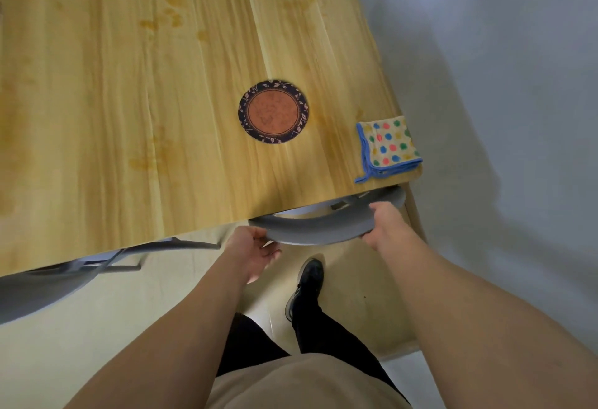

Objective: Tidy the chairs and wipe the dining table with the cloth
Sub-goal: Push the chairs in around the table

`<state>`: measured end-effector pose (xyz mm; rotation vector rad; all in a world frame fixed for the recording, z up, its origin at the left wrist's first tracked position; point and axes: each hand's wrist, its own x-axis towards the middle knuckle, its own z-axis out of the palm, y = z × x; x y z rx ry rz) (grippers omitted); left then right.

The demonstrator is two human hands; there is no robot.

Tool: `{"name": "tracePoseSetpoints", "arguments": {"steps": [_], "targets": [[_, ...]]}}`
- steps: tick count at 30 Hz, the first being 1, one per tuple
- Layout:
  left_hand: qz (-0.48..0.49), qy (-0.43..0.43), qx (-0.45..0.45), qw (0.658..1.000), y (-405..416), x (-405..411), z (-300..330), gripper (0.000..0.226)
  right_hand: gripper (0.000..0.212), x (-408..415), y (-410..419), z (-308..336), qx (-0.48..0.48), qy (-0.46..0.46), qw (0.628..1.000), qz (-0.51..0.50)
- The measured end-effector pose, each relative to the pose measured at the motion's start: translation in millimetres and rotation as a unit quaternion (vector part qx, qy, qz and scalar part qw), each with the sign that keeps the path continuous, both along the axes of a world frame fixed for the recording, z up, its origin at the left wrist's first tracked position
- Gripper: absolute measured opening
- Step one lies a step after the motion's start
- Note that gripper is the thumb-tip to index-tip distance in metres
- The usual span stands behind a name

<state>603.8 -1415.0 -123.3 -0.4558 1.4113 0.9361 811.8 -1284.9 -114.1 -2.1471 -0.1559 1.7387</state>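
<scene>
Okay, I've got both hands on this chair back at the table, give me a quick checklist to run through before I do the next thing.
1. Left hand grips the grey chair back: ok.
2. Right hand grips the other end of it: ok.
3. Chair pushed in: ok, its back sits close to the table edge and its seat is mostly under the top.
4. Second chair on the left tidied: not ok, it stands out from the table.
5. Cloth within reach: ok, folded at the near right corner.
6. Tabletop ready for wiping: not ok, a coaster lies on it and stains show.
</scene>
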Motion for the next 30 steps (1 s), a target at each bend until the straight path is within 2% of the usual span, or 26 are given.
{"name": "tracePoseSetpoints", "arguments": {"steps": [5,8,13,19,25,28,30], "targets": [[-0.051,0.036,0.001,0.998,-16,-62,7,0.027,0.054,-49,-41,22,0.004,0.023,0.997,-0.078],[-0.082,0.056,-0.015,0.995,-35,-96,10,0.029,0.050,-85,-74,28,0.011,0.059,0.994,-0.087],[-0.125,0.052,-0.014,0.991,-71,-152,22,0.026,0.046,-159,-125,35,-0.021,0.089,0.995,-0.039],[-0.139,0.059,-0.025,0.988,-124,-210,27,0.029,0.045,-234,-180,41,-0.036,0.113,0.986,0.115],[-0.095,0.092,-0.076,0.988,-189,-241,28,0.023,0.050,-281,-212,31,-0.035,0.138,0.953,0.267],[0.013,0.076,-0.095,0.992,-227,-275,23,0.030,0.044,-313,-240,27,-0.038,0.127,0.953,0.272],[0.119,0.084,-0.103,0.984,-252,-301,19,0.032,0.044,-336,-260,25,-0.050,0.145,0.951,0.269]]}}
